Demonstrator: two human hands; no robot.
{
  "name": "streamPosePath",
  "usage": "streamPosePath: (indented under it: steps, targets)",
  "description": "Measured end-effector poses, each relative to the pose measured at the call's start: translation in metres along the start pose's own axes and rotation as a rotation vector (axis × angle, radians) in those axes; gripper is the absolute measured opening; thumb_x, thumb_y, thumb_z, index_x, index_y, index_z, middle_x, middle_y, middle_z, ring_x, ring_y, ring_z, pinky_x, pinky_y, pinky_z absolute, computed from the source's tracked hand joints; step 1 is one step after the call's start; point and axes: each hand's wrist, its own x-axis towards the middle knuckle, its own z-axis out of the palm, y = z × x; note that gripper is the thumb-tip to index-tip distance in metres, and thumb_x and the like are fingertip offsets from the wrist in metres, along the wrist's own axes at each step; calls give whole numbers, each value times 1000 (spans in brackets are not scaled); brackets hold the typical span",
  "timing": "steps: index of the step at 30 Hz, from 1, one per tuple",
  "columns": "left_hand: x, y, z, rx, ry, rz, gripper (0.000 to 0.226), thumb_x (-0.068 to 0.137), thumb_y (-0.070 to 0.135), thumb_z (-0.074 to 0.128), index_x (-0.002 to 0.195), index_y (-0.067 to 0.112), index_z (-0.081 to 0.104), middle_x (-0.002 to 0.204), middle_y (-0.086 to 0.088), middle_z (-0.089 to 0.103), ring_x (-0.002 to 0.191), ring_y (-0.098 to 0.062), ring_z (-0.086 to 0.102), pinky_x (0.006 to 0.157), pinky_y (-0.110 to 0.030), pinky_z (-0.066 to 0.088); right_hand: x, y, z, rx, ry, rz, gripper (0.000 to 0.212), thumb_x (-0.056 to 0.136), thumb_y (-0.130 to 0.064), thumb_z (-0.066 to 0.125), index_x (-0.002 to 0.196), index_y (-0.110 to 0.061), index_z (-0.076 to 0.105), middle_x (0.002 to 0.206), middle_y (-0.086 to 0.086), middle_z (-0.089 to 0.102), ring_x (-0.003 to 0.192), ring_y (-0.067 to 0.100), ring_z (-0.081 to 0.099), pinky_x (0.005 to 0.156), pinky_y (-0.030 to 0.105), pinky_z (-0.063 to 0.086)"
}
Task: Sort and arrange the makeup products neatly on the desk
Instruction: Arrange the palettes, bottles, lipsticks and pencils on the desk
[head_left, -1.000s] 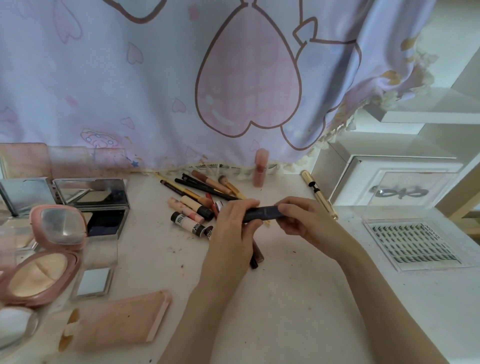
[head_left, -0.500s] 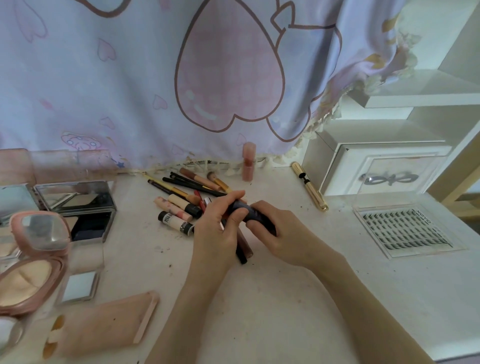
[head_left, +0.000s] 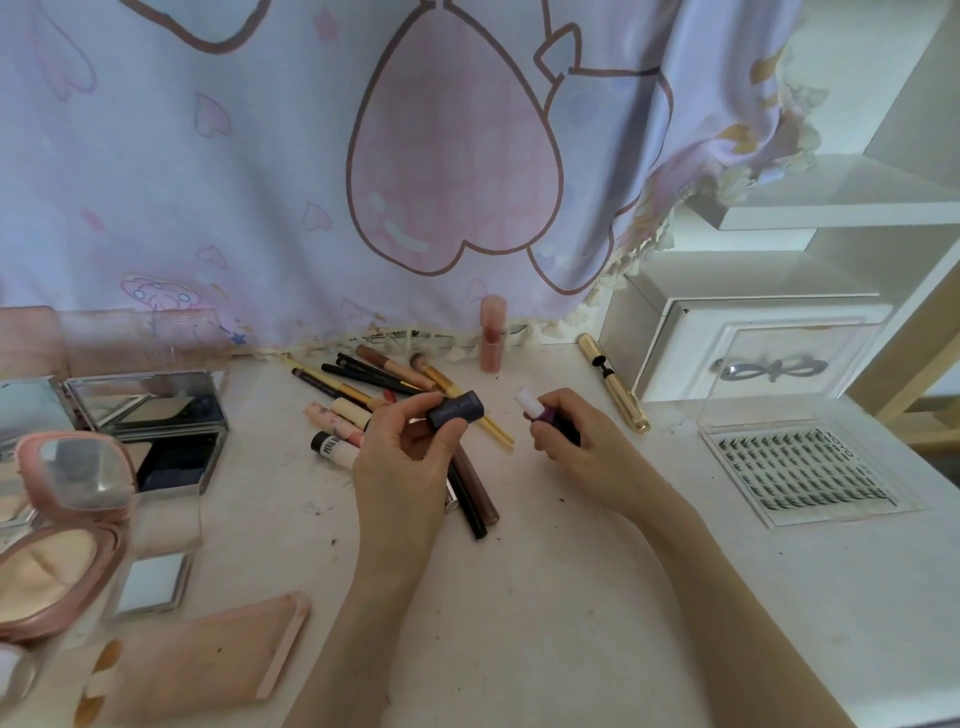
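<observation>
**A dark cap in one hand, the stick in the other**

The left hand (head_left: 410, 467) holds a short dark cap (head_left: 456, 409) pinched between the thumb and the fingers. The right hand (head_left: 576, 441) has its fingers curled round the purple stick (head_left: 545, 417), and a white tip pokes out at the top. The cap and the stick are apart, with a small gap between them. Both are held up just above the white desk (head_left: 545, 597).

Under and behind the left hand lies a messy pile of pencils and tubes (head_left: 363, 387). Two dark tubes (head_left: 475, 499) lie just beside the left wrist. A pink bottle (head_left: 492, 332) stands upright at the back, near the curtain (head_left: 311, 156) with a big pink heart on it. A gold tube (head_left: 613, 382) lies to the right of it.

On the left side are an open round pink compact (head_left: 62, 525), an open mirror palette (head_left: 156, 421) and a flat pink case (head_left: 208, 654). On the right is a clear box of lashes (head_left: 805, 473), in front of a white drawer box (head_left: 748, 343).
</observation>
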Motion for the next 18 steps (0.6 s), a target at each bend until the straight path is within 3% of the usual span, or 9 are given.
streamPosePath:
  steps: [3,6,9,11,13,18]
  targets:
    - [1,3,5,122,-6,80,27,78,12,70,102,21,62,104,1,59,92,-9,60,82,-13,48,11,2,3,121,198,25,8,91,-18,56,99,-18,58,86,-5,56,76,4,51,70,16,40]
    - [1,9,13,296,-45,136,25,78,18,71,103,17,66,99,5,56,84,-1,53,80,-5,39,24,-2,-1,202,327,43,6,87,-14,62,88,-9,64,84,-4,57,79,7,54,68,7,41]
    - [9,13,24,404,-71,125,24,81,22,68,104,17,66,97,6,57,85,-5,50,76,-8,31,40,-2,-8,156,349,41,17,86,-15,62,79,0,62,65,-7,51,66,13,47,60,9,35]
    - [20,13,33,423,-49,111,22,82,18,67,104,14,66,98,1,57,89,-13,50,75,-9,28,53,0,-9,166,358,65,20,88,-16,61,81,3,62,64,-4,51,64,14,45,63,19,36]
    - [30,15,43,422,-41,102,22,83,13,64,105,12,66,96,0,55,84,-10,46,72,-4,27,65,5,-8,128,363,79,18,88,-15,59,85,2,63,70,0,54,68,15,46,65,23,37]
    - [49,12,56,471,-40,72,26,88,11,57,113,12,62,98,1,53,85,-7,40,74,-8,21,85,17,-1,77,353,58,14,88,-7,55,97,-4,66,89,11,63,80,17,52,62,6,36]
